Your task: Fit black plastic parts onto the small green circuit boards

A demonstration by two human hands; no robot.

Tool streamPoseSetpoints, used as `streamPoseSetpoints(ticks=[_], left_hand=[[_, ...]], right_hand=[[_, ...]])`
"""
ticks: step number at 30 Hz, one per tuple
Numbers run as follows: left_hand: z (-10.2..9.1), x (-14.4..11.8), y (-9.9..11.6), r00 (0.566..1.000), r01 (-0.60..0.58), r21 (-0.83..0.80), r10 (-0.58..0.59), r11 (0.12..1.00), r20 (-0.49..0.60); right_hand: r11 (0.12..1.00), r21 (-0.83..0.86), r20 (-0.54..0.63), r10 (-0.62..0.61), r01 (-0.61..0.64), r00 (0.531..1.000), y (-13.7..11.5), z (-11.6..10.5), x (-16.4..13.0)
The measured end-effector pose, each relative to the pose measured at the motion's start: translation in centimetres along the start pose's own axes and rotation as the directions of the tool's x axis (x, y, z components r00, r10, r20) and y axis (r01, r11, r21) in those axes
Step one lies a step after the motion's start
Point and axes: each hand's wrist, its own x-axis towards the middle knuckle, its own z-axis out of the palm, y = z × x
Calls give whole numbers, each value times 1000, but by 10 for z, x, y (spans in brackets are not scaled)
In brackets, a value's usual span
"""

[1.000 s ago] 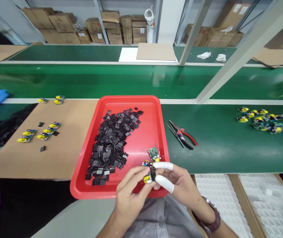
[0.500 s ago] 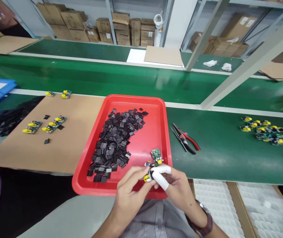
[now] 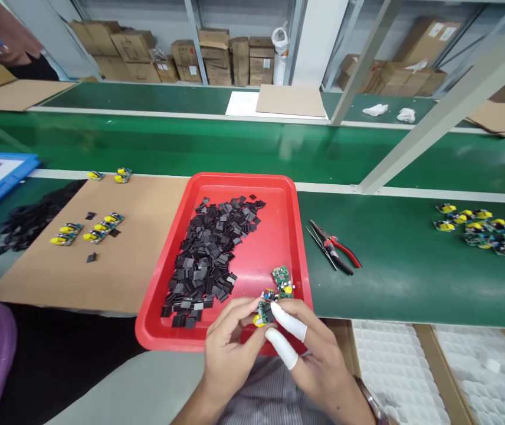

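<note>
My left hand (image 3: 228, 342) and my right hand (image 3: 312, 354) meet over the near edge of a red tray (image 3: 279, 236) and pinch one small circuit board (image 3: 262, 313) with a yellow part between them. Two fingers of my right hand wear white finger cots. A heap of small black pieces (image 3: 210, 254) fills the tray's left half. Two more small green boards (image 3: 280, 280) lie in the tray just beyond my fingers.
Red-handled pliers (image 3: 336, 247) and tweezers lie right of the tray on the green bench. Several boards (image 3: 482, 227) lie far right; more boards (image 3: 87, 230) on brown cardboard at left. Loose black pieces (image 3: 26, 221) and a blue tray (image 3: 0, 174) are far left. White foam trays (image 3: 433, 378) sit below right.
The view shifted slightly. My hands stayed together on the board and drew a little nearer to me, with the right fingers now angled down over it.
</note>
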Motion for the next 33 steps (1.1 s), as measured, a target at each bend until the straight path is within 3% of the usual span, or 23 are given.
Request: streamPoseSetpoints(ticks=[4,13,18,23,33], left_hand=[[1,0,-1,997,-65,66,68,996,-43],[0,-4,-5,996,-70,97,74,993,-41],[1,-3,-4,996,-88,105,91,990,-17],[0,-5,-7,982,-174,192,185,966,-38],[5,-5,-8,970,-228,244,241,942,-24]], right_hand=[[1000,0,10,16,-16,1000,1,2,1],[999,10,10,40,-40,999,3,2,1],[999,-40,21,-12,13,1000,5,-2,1],[1000,14,14,-18,18,1000,9,0,1],[994,99,14,38,-39,999,16,4,-1]])
